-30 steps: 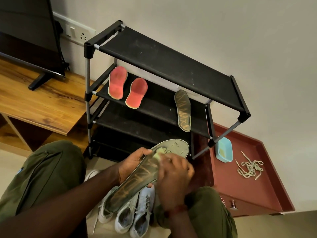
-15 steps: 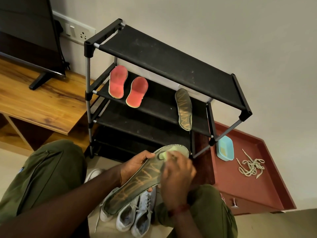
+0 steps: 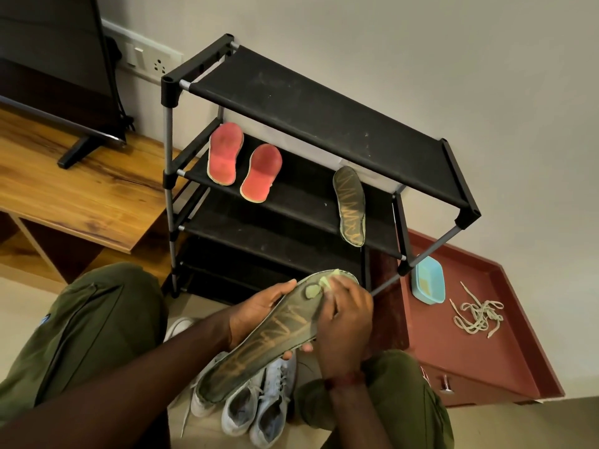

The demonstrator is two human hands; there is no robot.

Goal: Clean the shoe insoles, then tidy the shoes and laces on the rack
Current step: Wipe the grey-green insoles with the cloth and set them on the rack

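The held insole (image 3: 269, 345) is dark olive with yellow-orange zigzag lines, and the rack insole (image 3: 349, 205) matches it. The paired insoles (image 3: 225, 153) are coral red with pale yellow edges. Rack (image 3: 324, 115): black, with grey poles. Tub (image 3: 428, 284): light blue. Laces (image 3: 478, 314): cream. Tray (image 3: 486, 361): reddish brown. Shoes (image 3: 259, 413): white. Pad (image 3: 325, 281): pale green.

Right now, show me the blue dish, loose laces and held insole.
blue dish (image 3: 432, 268): head view, inner wall.
loose laces (image 3: 479, 315): head view, tangle's middle.
held insole (image 3: 272, 345): head view, patterned midsection.
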